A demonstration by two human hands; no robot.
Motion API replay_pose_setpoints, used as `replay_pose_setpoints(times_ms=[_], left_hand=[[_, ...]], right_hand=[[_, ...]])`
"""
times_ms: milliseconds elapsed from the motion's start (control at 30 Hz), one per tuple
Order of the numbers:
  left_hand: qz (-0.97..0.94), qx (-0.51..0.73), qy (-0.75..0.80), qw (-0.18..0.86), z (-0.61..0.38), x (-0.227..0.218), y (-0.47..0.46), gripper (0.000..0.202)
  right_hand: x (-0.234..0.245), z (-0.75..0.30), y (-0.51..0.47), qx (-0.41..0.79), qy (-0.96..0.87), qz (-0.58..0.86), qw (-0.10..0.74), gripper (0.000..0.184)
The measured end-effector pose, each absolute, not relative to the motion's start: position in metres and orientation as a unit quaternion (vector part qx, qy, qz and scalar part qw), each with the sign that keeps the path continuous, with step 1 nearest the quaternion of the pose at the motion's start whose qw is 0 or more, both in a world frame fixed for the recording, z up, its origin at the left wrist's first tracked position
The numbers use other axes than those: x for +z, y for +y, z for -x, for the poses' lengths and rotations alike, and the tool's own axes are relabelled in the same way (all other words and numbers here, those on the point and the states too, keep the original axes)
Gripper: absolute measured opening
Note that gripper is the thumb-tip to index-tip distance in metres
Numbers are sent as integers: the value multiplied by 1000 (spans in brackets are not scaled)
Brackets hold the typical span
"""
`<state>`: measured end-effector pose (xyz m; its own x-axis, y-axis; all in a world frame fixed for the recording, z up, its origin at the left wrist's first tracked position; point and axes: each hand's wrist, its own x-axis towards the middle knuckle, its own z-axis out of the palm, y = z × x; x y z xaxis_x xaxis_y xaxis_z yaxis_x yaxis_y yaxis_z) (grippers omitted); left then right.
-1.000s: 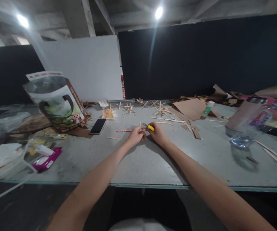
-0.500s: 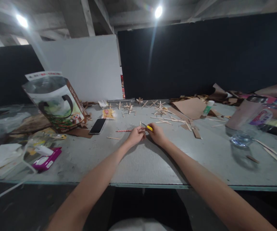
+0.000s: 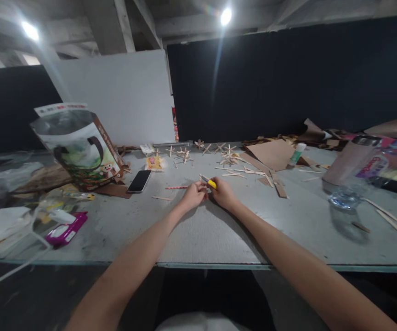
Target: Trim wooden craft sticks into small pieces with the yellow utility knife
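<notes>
My right hand [image 3: 224, 193] is closed around a yellow utility knife [image 3: 212, 184], its blade pointing up and left. Close beside it, my left hand [image 3: 194, 194] pinches a thin wooden stick [image 3: 200, 176], whose pale end sticks up past the fingers next to the blade. The fingers hide the rest of the stick. A red striped pencil or straw [image 3: 175, 187] lies just left of my left hand, and a loose wooden stick [image 3: 161, 198] lies nearer to me.
Beyond my hands lie crossed stick pieces [image 3: 231, 158] and loose sticks. To the left are a phone [image 3: 139, 181], a large printed bag [image 3: 81, 151] and a magenta device [image 3: 66, 230]. Cardboard [image 3: 270, 154], a glue stick [image 3: 297, 154] and a clear plastic bottle [image 3: 346, 197] stand or lie right.
The knife has shifted slightly left and up, its blade now closer to the stick's end. My left hand stays nearly where it was.
</notes>
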<state>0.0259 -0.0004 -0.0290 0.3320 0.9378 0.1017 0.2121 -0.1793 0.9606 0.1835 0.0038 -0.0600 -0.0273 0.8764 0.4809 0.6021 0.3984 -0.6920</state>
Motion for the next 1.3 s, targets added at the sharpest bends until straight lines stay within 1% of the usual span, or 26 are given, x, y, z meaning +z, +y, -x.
replay_pose_setpoints(times_ms=[100,233,367,500,600,767,933,1300], left_hand=[[-665,385,443,462,-26,-29,-1,21],[-662,396,457,443,-28,-29,-3,24],[-649,422,468,427,-30,-31,-3,18],[-621,454,478,424,-28,-31,3,9],[-598,470,486,431,-24,-31,9,6],[-572,488,485,445,-22,-30,13,10],[-568,492,474,459,-22,-29,10,15],[-570,489,465,470,-19,-28,10,17]], right_hand=[[-60,-182,4,153,-697,529,459,10],[-59,-181,4,157,-690,533,464,5],[-57,-177,2,156,-686,535,468,8],[-58,-167,-4,157,-695,525,467,5],[-56,-161,-8,156,-696,520,469,7],[-52,-165,-9,149,-688,529,475,11],[-51,-172,-10,144,-682,540,471,11],[-51,-174,-9,131,-682,540,476,14]])
